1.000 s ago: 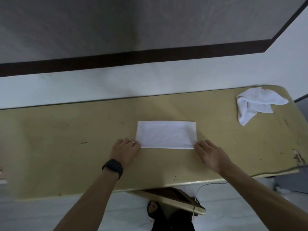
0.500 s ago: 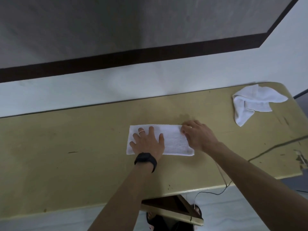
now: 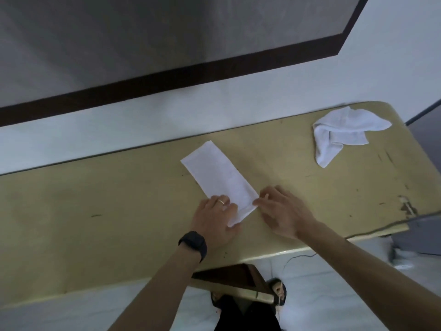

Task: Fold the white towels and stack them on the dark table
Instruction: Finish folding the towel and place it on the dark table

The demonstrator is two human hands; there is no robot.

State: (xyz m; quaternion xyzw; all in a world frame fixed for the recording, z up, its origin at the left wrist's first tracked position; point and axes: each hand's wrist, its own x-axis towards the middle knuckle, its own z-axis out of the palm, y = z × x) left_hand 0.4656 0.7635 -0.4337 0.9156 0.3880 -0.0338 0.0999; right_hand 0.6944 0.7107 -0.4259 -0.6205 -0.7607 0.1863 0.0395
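text read: none, we find no lettering anywhere | folded towel point(image 3: 219, 177): plain white, no tag we can make out | crumpled towel point(image 3: 341, 132), right of and beyond the folded towel: unmarked | black wristband point(image 3: 193, 243), nearer us than the folded towel: dark, nothing legible | table point(image 3: 95, 199): scuffs only
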